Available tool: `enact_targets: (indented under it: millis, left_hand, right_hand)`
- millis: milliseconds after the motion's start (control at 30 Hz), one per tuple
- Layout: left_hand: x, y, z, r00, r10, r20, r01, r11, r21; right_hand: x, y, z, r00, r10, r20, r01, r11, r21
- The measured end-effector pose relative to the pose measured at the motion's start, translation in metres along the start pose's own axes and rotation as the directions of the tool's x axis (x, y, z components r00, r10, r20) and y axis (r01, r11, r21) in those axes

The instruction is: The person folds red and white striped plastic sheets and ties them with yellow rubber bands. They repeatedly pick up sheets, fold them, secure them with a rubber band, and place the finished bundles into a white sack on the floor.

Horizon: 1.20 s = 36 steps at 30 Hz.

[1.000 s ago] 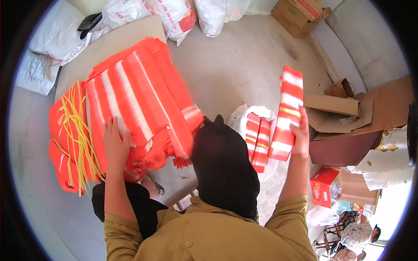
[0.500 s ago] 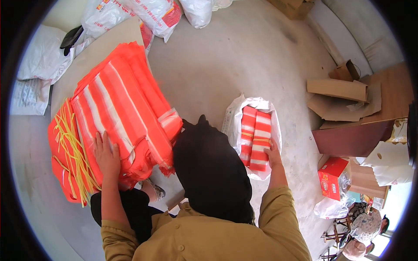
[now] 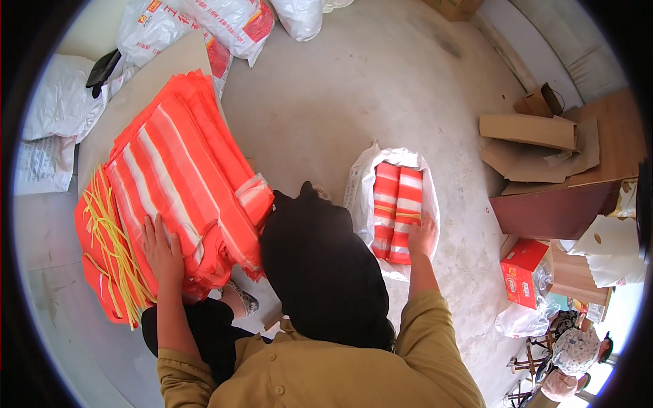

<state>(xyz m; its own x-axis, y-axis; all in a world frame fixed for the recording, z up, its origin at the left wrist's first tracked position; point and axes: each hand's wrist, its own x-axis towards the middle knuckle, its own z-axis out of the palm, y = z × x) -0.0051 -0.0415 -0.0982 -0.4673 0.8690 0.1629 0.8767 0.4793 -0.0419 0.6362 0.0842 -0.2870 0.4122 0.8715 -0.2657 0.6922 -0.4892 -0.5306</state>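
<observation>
A thick stack of red-and-white striped woven material [image 3: 160, 160] lies at the left, its near-right corner crumpled. My left hand [image 3: 162, 253] rests flat on its near part with the fingers stretched out. Beside that hand, a loose bunch of yellow strips [image 3: 112, 238] is spread over the red left part. At the right, a white sack [image 3: 361, 180] stands with its mouth open. Two folded red-and-white striped bundles [image 3: 398, 198] lie side by side in it, with yellow bands across their middles. My right hand [image 3: 422, 238] touches the right bundle's side, fingers extended.
A black-covered knee [image 3: 323, 265] rises between the stack and the sack. Filled white sacks [image 3: 224, 20] lie at the far left. Flattened cardboard [image 3: 530, 132], a red box [image 3: 525, 272] and a clear plastic bag [image 3: 524, 318] are at the right. People [image 3: 575, 350] sit at the lower right.
My right hand has shifted slightly left and farther onto the right bundle's side. My left hand stays flat on the stack. The whole view has turned a little.
</observation>
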Motion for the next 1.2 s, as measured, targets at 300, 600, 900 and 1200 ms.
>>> enact_targets:
  millis: [300,600,900,1200]
  left_hand:
    - [-0.001,0.003,-0.002,1.000,0.015,-0.016,-0.015,1.000,0.019]
    - [-0.003,0.005,-0.006,1.000,0.018,-0.007,-0.018,1.000,0.009]
    - [0.019,-0.028,-0.011,0.990,0.133,0.038,-0.097,0.864,-0.494]
    - [0.009,-0.055,-0.036,0.998,-0.046,0.036,0.057,0.903,-0.425]
  right_hand:
    - [-0.019,-0.037,0.018,0.959,-0.065,0.275,0.180,0.890,-0.418]
    - [-0.019,-0.067,0.008,0.933,0.041,0.357,0.156,0.849,-0.506]
    - [0.017,-0.019,0.035,0.927,-0.352,0.131,0.375,0.856,-0.356]
    - [-0.039,-0.289,-0.050,0.685,-0.718,0.119,0.670,0.686,0.284]
